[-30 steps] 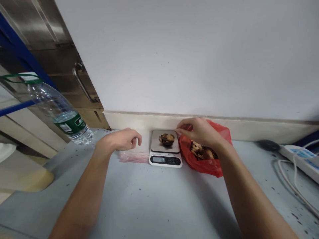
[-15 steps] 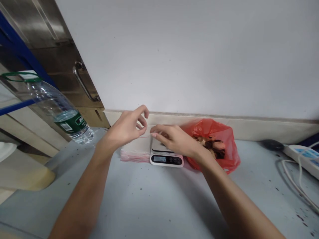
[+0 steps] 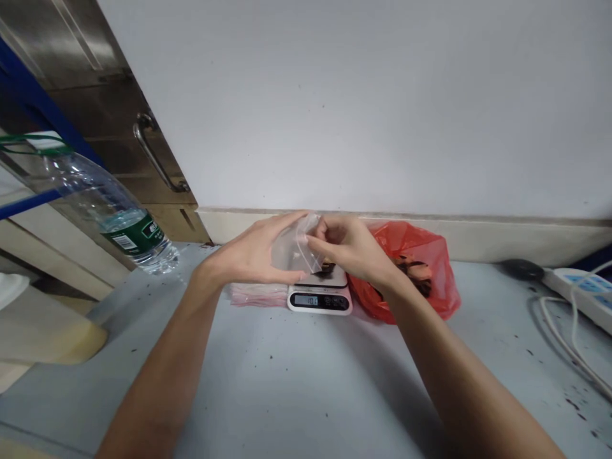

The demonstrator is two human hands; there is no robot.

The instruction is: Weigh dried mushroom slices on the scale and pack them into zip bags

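A small clear zip bag [image 3: 290, 250] is held up over the left part of a white digital scale [image 3: 313, 308]. My left hand [image 3: 251, 252] curves around the bag, thumb below and fingers above, with the bag's body between them. With thumb and finger, my right hand [image 3: 351, 245] pinches the bag near its zip end. Dark dried pieces [image 3: 326, 269] lie on the scale's plate, partly hidden by the bag and my right hand. The scale's display is lit. Left of the scale, a stack of pink-edged clear bags [image 3: 258, 295] sits partly under my left hand.
Right of the scale stands an open red plastic bag [image 3: 442, 271] of brown dried pieces. A water bottle [image 3: 131, 233] and a pale container [image 3: 52, 328] are at the left. A power strip [image 3: 586, 296] with white cables lies at the right. A wall [image 3: 382, 115] rises behind.
The clear zip bag now shows between my hands. My left hand has gone from curled fingers to a wide curve around it. My right hand has lifted off the scale's plate, uncovering dark pieces.
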